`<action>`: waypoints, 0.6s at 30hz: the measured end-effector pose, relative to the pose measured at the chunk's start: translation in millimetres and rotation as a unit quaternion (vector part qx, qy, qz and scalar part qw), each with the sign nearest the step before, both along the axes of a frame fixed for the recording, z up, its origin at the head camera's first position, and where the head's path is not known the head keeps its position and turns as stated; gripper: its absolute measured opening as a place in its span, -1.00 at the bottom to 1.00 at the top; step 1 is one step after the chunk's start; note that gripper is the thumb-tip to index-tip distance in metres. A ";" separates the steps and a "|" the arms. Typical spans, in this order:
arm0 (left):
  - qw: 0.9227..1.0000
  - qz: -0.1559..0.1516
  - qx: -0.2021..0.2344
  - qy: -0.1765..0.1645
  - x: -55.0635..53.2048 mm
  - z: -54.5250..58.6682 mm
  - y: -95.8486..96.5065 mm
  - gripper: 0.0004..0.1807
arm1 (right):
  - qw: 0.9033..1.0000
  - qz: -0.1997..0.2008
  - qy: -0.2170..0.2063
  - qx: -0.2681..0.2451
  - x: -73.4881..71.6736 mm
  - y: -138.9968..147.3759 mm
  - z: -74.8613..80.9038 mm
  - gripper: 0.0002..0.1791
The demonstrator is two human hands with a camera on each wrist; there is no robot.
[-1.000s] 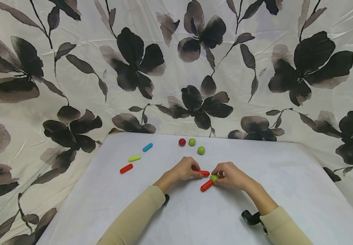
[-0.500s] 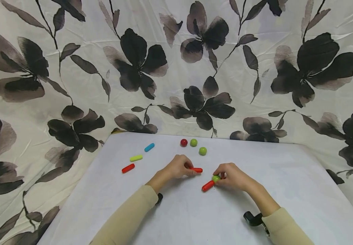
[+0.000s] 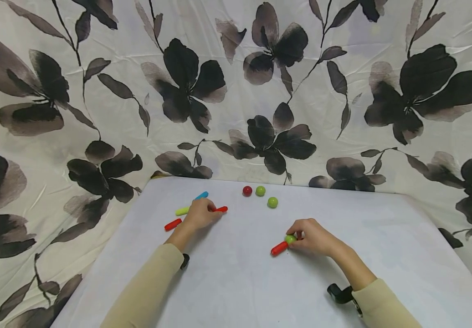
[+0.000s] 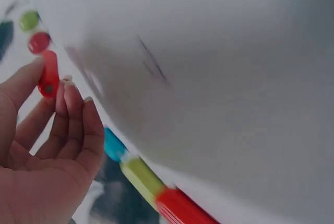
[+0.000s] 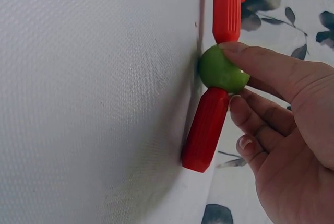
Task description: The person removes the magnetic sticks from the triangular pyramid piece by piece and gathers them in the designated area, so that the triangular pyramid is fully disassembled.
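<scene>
My left hand (image 3: pixel 198 214) pinches a short red stick (image 3: pixel 221 209) between thumb and fingers, over the back left of the table. A round hole shows in the end of that held stick (image 4: pixel 49 75) in the left wrist view. My right hand (image 3: pixel 311 238) pinches a green ball (image 5: pixel 222 70) near the table's middle. Two ribbed red sticks join the ball: an upper stick (image 5: pixel 227 10) and a lower stick (image 5: pixel 205 132) in the right wrist view. The head view shows just one joined stick (image 3: pixel 279 248); the hand hides the other.
Beside the left hand lie a blue stick (image 3: pixel 202 195), a yellow-green stick (image 3: pixel 182 211) and another red stick (image 3: pixel 172 224). At the back of the white table (image 3: pixel 228 282) sit a red ball (image 3: pixel 247 191) and two green balls (image 3: pixel 260 190). A floral cloth (image 3: pixel 219 91) hangs behind.
From beside the green ball, my left hand has carried its red stick left and back toward the loose sticks. The right hand stays in place, pinching the ball.
</scene>
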State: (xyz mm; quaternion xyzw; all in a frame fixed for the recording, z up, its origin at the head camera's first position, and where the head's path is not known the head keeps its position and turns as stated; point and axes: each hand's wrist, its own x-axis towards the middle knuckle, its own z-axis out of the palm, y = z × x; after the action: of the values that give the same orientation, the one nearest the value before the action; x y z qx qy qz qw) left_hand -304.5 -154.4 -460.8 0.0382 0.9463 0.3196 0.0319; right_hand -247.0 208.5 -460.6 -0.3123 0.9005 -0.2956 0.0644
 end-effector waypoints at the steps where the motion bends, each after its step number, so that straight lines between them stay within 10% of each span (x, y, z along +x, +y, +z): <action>1: 1.000 0.012 -0.003 -0.002 -1.9 -0.3 -5.0 -0.68 | 1.000 0.000 0.001 0.000 0.0 0.3 0.2 -0.76; 18: 0.998 0.051 -0.044 -0.003 -11.0 -2.6 -24.1 -0.75 | 1.000 -0.010 0.006 0.003 2.1 -0.3 0.1 -0.75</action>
State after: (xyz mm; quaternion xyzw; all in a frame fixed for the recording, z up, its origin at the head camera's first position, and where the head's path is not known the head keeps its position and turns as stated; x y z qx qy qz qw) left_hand -315.5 -178.5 -463.4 -0.0123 0.9599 0.2793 0.0201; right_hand -244.9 208.1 -460.6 -0.3049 0.9047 -0.2921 0.0569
